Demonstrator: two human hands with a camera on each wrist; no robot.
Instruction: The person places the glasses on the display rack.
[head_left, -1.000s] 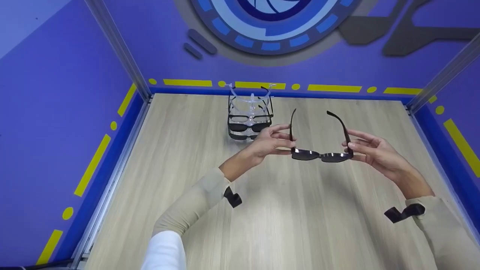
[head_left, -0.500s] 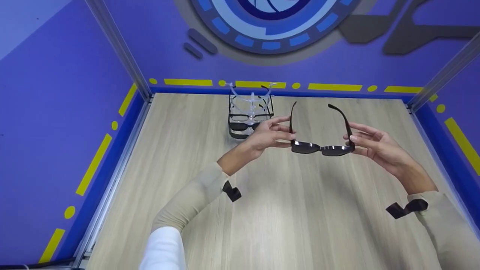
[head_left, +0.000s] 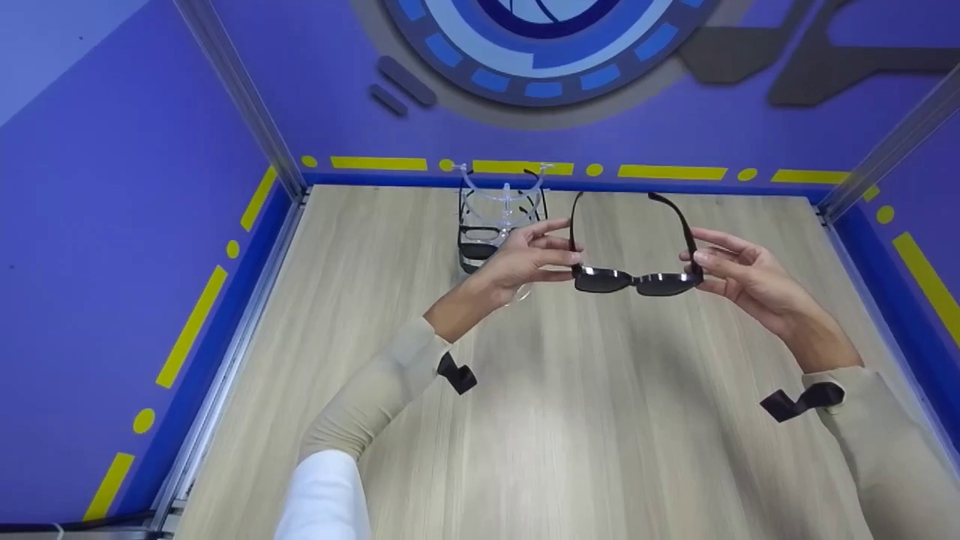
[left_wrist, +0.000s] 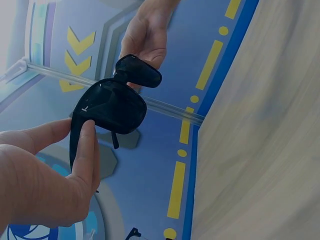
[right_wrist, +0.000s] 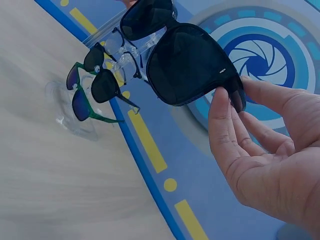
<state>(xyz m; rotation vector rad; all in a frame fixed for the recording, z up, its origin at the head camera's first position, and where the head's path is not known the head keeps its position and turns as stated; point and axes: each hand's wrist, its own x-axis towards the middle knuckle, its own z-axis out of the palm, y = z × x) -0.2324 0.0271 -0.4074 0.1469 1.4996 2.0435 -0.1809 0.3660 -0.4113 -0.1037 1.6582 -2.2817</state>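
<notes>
Both hands hold up a pair of black sunglasses (head_left: 602,280), its temples unfolded and pointing away toward the back wall. My left hand (head_left: 525,259) pinches the left temple near the hinge. On the other side my right hand (head_left: 750,277) pinches the right temple close to its hinge. The dark lenses fill much of the right wrist view, where thumb and fingers grip the frame corner. Behind the left hand stands a clear display stand (head_left: 507,196) bearing several pairs of glasses, partly hidden by that hand. Green-framed sunglasses (right_wrist: 81,97) sit lowest on it.
The wooden table (head_left: 360,300) reaches back to a blue printed wall (head_left: 330,90). Side panels with metal rails (head_left: 225,67) bound it left and right. The stand's clear base (right_wrist: 70,120) rests on the table.
Both hands have raised the sunglasses and moved them toward the back wall, lately also slightly left. The left hand now covers more of the stand. Both grips stay the same.
</notes>
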